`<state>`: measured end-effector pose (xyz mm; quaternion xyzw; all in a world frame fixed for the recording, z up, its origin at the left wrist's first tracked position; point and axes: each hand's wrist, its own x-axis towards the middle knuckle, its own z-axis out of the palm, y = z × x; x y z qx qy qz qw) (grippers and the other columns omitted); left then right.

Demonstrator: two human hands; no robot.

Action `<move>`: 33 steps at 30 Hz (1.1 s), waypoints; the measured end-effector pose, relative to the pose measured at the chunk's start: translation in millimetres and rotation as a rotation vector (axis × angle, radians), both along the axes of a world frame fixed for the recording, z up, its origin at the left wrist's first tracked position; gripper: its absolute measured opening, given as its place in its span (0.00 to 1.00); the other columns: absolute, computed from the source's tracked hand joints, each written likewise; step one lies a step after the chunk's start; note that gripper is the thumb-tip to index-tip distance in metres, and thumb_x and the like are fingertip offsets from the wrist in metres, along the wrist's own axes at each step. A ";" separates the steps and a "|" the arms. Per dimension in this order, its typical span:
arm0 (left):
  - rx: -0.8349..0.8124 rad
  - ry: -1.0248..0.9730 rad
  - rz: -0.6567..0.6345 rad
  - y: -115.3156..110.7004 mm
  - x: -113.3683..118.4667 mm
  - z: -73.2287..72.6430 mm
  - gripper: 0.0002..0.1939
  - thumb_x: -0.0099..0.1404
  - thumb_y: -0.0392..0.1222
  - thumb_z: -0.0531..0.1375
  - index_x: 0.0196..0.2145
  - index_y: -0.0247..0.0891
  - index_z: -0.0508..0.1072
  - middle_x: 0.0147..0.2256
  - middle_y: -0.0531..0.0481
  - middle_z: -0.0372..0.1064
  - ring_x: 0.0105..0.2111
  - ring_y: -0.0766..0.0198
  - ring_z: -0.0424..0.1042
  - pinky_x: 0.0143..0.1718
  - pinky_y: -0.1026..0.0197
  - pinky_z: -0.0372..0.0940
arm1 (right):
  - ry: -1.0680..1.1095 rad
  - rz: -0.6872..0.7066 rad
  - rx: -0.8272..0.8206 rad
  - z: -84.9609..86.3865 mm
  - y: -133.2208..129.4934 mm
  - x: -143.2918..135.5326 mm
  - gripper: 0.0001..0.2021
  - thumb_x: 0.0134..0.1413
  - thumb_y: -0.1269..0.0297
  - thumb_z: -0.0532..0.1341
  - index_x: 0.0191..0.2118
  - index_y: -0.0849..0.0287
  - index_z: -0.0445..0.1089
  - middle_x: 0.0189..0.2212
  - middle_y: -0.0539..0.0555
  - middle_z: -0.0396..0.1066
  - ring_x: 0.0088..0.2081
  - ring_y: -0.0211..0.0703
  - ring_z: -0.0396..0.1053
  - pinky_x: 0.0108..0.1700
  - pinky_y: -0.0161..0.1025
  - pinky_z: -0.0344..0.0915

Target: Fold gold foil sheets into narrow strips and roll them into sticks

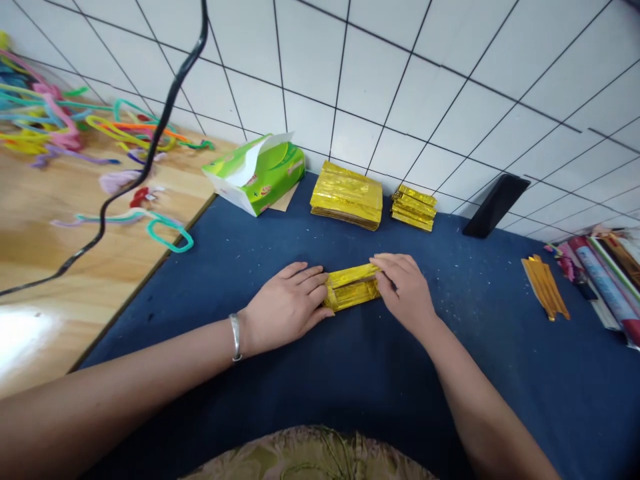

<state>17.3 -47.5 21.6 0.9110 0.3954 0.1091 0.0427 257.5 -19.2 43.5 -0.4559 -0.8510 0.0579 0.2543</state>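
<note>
A folded sheet of gold foil paper lies on the dark blue table surface in front of me, with a lengthwise slot between its folded edges. My left hand, wearing a silver bangle, holds the paper's left end, fingers at the upper edge and thumb at the lower one. At the other end, my right hand is closed on the paper, thumb and fingertips pinching near its upper right corner. Those fingers hide the right end. Behind the hands sits a flat stack of gold foil sheets, beside a smaller pile of folded gold strips.
A green tissue pack stands at the back left, and a black object leans on the tiled wall. Colourful pipe cleaners lie leftward. A black cable hangs across the left. Orange-gold folded paper and books are right.
</note>
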 end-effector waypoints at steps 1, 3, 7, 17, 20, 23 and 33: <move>0.005 0.002 0.009 -0.8 1.6 -0.7 0.21 0.66 0.52 0.48 0.44 0.34 0.70 0.51 0.42 0.65 0.55 0.53 0.60 0.58 0.47 0.50 | -0.036 0.004 -0.015 -1.6 4.8 3.9 0.15 0.58 0.70 0.50 0.48 0.60 0.68 0.47 0.56 0.69 0.49 0.44 0.63 0.54 0.45 0.57; 0.021 0.001 0.020 -1.4 3.2 -1.5 0.20 0.66 0.51 0.49 0.44 0.33 0.71 0.51 0.42 0.65 0.55 0.53 0.60 0.58 0.47 0.49 | -0.111 0.041 -0.064 -4.3 10.1 9.0 0.14 0.59 0.68 0.51 0.47 0.60 0.69 0.47 0.56 0.69 0.50 0.44 0.62 0.53 0.45 0.57; 0.070 0.000 0.019 3.5 -0.8 -1.7 0.16 0.66 0.44 0.50 0.47 0.36 0.69 0.52 0.44 0.65 0.58 0.53 0.56 0.58 0.46 0.49 | -0.214 0.050 -0.173 -5.1 9.4 10.5 0.13 0.61 0.65 0.50 0.40 0.58 0.71 0.41 0.54 0.72 0.44 0.41 0.65 0.47 0.42 0.60; 0.155 0.041 0.006 24.3 -19.6 -7.2 0.18 0.66 0.33 0.49 0.52 0.41 0.66 0.52 0.47 0.65 0.54 0.57 0.60 0.52 0.50 0.54 | -0.268 0.058 -0.304 4.2 3.8 7.5 0.12 0.61 0.65 0.50 0.36 0.56 0.71 0.32 0.50 0.71 0.38 0.37 0.66 0.42 0.36 0.61; 0.153 0.047 0.003 28.1 -18.5 -6.4 0.17 0.66 0.34 0.49 0.50 0.41 0.67 0.49 0.47 0.67 0.50 0.58 0.63 0.48 0.52 0.57 | -0.261 0.010 -0.279 -2.1 4.2 9.0 0.10 0.59 0.69 0.51 0.40 0.57 0.70 0.37 0.52 0.70 0.42 0.39 0.66 0.46 0.38 0.61; 0.124 0.055 -0.002 31.1 -18.0 -7.2 0.16 0.66 0.34 0.50 0.49 0.40 0.68 0.44 0.46 0.69 0.44 0.59 0.65 0.43 0.55 0.59 | -0.284 0.060 -0.311 -5.6 2.1 6.9 0.13 0.56 0.71 0.53 0.46 0.56 0.67 0.41 0.53 0.68 0.44 0.39 0.65 0.47 0.39 0.62; 0.044 0.013 -0.070 35.4 -24.5 -9.6 0.20 0.64 0.32 0.50 0.54 0.37 0.63 0.48 0.44 0.65 0.49 0.60 0.62 0.50 0.57 0.59 | -0.284 0.229 -0.227 -5.9 -6.6 -11.4 0.21 0.55 0.68 0.55 0.56 0.56 0.58 0.50 0.57 0.62 0.51 0.45 0.61 0.52 0.47 0.61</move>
